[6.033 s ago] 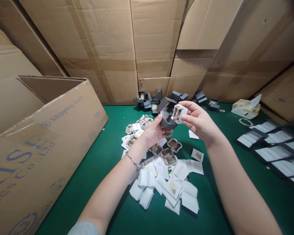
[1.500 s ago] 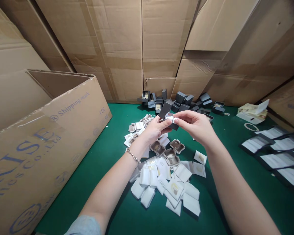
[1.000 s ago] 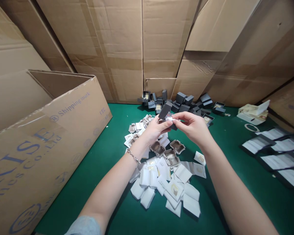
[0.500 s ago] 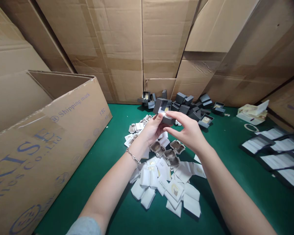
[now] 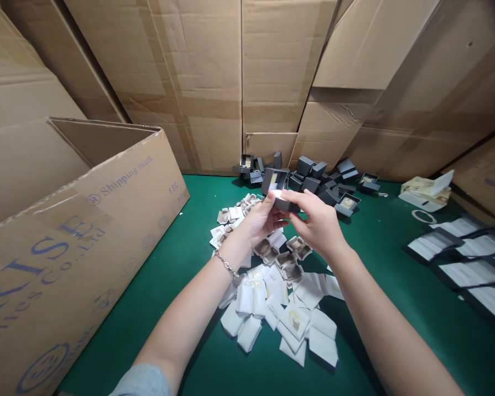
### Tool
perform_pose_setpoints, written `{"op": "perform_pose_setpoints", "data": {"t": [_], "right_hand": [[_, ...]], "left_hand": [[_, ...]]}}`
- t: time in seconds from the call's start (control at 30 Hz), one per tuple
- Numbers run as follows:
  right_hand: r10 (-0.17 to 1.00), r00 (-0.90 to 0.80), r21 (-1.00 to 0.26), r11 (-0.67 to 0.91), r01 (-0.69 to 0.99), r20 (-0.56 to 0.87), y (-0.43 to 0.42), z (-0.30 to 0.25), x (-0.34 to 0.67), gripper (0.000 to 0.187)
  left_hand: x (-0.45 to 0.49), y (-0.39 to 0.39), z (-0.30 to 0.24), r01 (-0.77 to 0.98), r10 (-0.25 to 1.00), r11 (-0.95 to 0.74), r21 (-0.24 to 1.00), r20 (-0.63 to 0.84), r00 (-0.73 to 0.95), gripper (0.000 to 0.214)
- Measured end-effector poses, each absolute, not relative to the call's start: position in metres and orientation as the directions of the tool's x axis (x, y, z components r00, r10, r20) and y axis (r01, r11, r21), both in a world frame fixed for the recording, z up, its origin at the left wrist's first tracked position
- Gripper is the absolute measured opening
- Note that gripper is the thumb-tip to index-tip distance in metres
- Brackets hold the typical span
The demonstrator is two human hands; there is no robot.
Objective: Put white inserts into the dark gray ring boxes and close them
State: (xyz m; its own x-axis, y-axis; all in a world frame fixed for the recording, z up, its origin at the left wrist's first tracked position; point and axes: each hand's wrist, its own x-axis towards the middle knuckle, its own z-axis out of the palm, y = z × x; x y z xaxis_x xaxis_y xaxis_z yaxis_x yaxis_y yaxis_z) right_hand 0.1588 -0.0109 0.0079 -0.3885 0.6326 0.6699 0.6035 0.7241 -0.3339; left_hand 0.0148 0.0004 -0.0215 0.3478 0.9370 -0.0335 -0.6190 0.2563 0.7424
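Observation:
Both hands meet above the green table (image 5: 190,258), holding one small dark grey hinged box (image 5: 277,193) with its lid up and a white insert inside. My left hand (image 5: 260,221) grips the box from the left and below. My right hand (image 5: 318,224) closes on its right side, thumb across the top. Below them lies a heap of white folded inserts (image 5: 278,308) and a few beige tray inserts (image 5: 289,256). Behind the hands sits a pile of dark grey boxes (image 5: 313,175), some open.
A large open carton (image 5: 78,231) printed "Shipping mark" fills the left. Flattened cardboard (image 5: 268,82) walls the back. Dark flat sleeves with white cards (image 5: 466,258) lie at the right, with a cream packet (image 5: 424,190) and a tape ring (image 5: 423,215) beyond.
My right hand pushed the white insert down into the grey box, then slid left and lower onto the box's side. The box turned so its open lid faces me.

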Motion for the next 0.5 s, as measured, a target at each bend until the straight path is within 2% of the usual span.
{"op": "perform_pose_setpoints", "data": {"t": [0.27,0.4,0.5], "right_hand": [[0.691,-0.353,-0.397,0.678,0.619,0.630,-0.0157,0.0140,0.1556,0.035],[0.637,-0.392,-0.318,0.715,0.622,0.664,-0.0169,0.0103,0.1536,0.037],[0.589,-0.373,-0.304,0.746,0.593,0.717,-0.0164,0.0063,0.1518,0.035]], "left_hand": [[0.0165,-0.0034,-0.0167,-0.600,0.935,0.247,0.761,-0.026,0.352,0.058],[0.0169,-0.0044,-0.0154,-0.575,0.917,0.237,0.783,0.014,0.398,0.059],[0.0166,-0.0051,-0.0151,-0.579,0.922,0.225,0.783,0.021,0.387,0.059]]}}
